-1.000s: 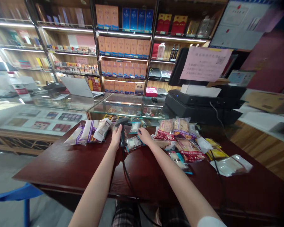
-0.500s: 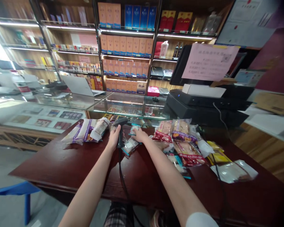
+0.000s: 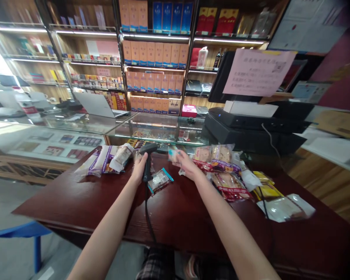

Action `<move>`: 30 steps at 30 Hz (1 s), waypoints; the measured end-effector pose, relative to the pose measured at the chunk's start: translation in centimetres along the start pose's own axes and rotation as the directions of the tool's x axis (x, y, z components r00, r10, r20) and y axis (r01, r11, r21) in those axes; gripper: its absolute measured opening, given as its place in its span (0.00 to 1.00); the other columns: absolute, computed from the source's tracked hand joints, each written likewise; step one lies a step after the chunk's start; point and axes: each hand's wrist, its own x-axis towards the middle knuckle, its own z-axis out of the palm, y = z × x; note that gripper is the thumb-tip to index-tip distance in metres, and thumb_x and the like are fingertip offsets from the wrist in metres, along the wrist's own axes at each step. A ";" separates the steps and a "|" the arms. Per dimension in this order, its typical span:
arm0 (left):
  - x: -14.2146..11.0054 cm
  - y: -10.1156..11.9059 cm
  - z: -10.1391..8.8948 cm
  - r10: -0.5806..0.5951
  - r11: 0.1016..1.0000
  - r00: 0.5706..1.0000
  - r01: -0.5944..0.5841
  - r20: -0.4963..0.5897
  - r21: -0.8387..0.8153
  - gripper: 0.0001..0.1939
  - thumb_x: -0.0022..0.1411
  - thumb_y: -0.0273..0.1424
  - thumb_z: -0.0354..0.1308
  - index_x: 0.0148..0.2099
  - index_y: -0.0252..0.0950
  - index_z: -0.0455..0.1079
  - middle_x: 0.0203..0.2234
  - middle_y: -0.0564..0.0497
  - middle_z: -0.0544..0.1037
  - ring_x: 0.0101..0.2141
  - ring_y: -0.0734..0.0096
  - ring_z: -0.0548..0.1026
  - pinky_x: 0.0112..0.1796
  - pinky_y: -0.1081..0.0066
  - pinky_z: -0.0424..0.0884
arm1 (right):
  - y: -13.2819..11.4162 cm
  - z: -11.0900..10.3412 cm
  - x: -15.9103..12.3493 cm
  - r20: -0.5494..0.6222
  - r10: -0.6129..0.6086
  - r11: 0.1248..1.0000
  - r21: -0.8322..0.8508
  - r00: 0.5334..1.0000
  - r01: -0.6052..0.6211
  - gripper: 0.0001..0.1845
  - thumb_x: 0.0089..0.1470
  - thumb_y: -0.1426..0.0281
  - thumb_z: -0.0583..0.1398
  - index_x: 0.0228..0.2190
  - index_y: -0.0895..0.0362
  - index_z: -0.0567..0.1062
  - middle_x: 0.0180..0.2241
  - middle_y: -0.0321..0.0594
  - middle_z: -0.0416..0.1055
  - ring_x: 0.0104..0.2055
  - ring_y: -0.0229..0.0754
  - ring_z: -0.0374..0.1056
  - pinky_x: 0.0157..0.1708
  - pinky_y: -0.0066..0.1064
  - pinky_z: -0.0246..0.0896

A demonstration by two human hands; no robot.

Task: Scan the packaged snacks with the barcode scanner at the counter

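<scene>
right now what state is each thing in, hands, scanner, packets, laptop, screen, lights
left hand: closed around the scanner
scanner: held upright, cable attached
right hand: holding a small packet
small packet: in the fingers, too blurred to tell if sealed
blue-edged packet: lying on the table
laptop: open
monitor: partly covered by pink sheet, on or off unclear
shelf lights: lit

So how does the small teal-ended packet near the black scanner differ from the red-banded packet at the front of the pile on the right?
The teal-ended packet looks smaller; the red-banded packet looks bigger. The first lies apart from the pile, near the black scanner, while the second lies against other packets. Both have partly see-through wrapping.
</scene>
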 end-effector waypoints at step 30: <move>-3.0 1.6 1.9 -0.084 0.973 0.913 0.162 0.399 -0.164 0.28 0.50 0.54 0.65 0.43 0.37 0.78 0.24 0.47 0.75 0.18 0.74 0.62 0.18 0.71 0.59 | 0.7 -3.4 -8.4 -0.155 -0.552 0.512 -0.839 0.819 0.186 0.21 0.59 0.79 0.54 0.48 0.50 0.77 0.62 0.46 0.65 0.65 0.53 0.58 0.66 0.54 0.46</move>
